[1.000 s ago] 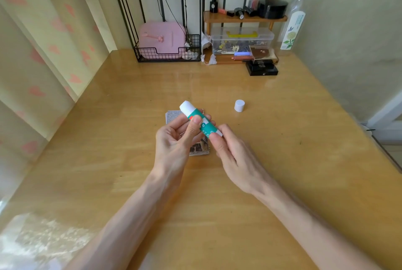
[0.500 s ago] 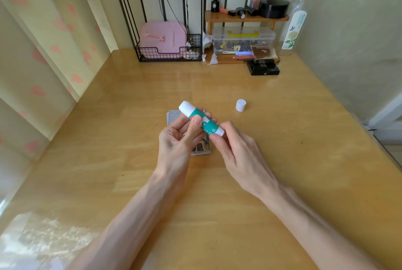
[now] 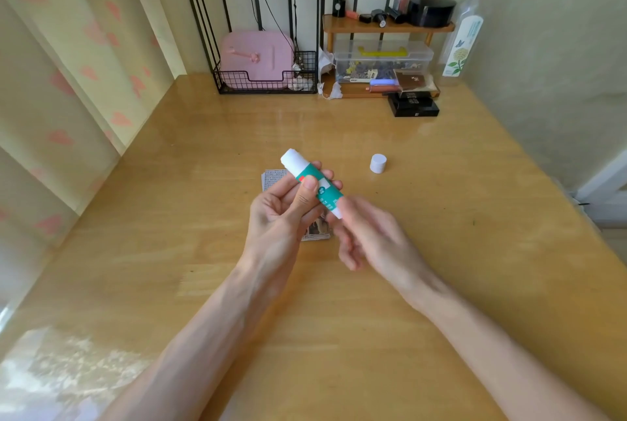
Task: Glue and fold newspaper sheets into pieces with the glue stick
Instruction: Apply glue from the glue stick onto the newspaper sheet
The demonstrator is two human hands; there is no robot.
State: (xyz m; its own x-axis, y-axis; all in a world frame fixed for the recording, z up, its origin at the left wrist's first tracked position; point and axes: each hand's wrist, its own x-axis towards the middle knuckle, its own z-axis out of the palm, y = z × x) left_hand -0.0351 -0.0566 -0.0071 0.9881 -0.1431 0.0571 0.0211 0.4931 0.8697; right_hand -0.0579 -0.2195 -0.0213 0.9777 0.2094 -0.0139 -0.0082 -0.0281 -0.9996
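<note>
The left hand (image 3: 281, 217) clamps thumb and fingers on the glue stick (image 3: 327, 195), whose long axis slants, bare white tip pointing far-left; the blurred right hand (image 3: 376, 237) seems to pinch its near-right base.

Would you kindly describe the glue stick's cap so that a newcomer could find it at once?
On the wooden table, look to the right of the glue stick that the left hand grips. The cap stands alone on the bare wood there, a small white cylinder, plain where the stick is green-labelled.
</note>
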